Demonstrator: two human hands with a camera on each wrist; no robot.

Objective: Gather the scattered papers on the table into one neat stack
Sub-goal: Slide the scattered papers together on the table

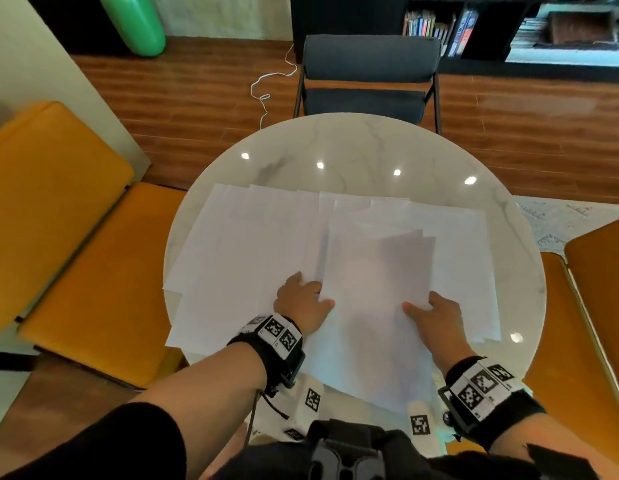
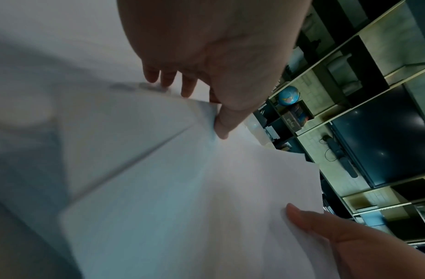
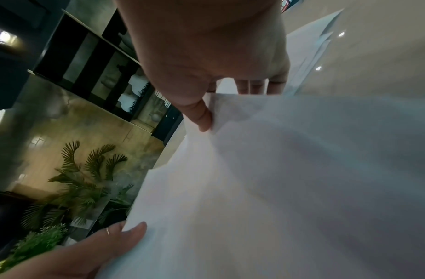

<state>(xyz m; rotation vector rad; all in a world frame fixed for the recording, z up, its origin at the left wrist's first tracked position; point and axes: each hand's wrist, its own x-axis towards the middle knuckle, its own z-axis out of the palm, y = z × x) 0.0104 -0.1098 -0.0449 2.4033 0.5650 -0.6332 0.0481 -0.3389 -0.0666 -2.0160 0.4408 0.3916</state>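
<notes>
Several white sheets (image 1: 252, 244) lie fanned and overlapping across the round marble table (image 1: 353, 150). A small bundle of white sheets (image 1: 373, 299) is lifted above them near the front edge, tilted up. My left hand (image 1: 302, 303) pinches the bundle's left edge, thumb on top and fingers beneath. My right hand (image 1: 434, 311) pinches its right edge the same way. In the left wrist view the left thumb (image 2: 222, 124) presses on the bundle (image 2: 182, 198). In the right wrist view the right thumb (image 3: 202, 117) presses on the paper (image 3: 290, 188).
A dark chair (image 1: 368, 77) stands at the table's far side. An orange bench (image 1: 69, 237) runs along the left and another orange seat (image 1: 585, 306) along the right. The far half of the tabletop shows bare marble. A white cable (image 1: 270, 88) lies on the wooden floor.
</notes>
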